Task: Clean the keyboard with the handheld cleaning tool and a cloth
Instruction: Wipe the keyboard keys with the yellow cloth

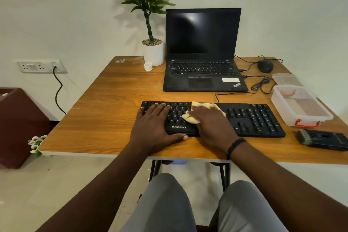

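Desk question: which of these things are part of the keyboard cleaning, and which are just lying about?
In use: keyboard, cloth under the right hand, left hand steadying, brush tool waiting.

Lying about: laptop, mouse, plant pot, plastic box, small white cup.

Both bare forearms reach forward from the seated person, grey-trousered knees below. Left hand lies flat, palm down, fingers straight and slightly spread, thumb stretched out sideways toward the right. Right hand is palm down, fingers pressing on a crumpled pale yellow cloth; thin black band circles the right wrist.
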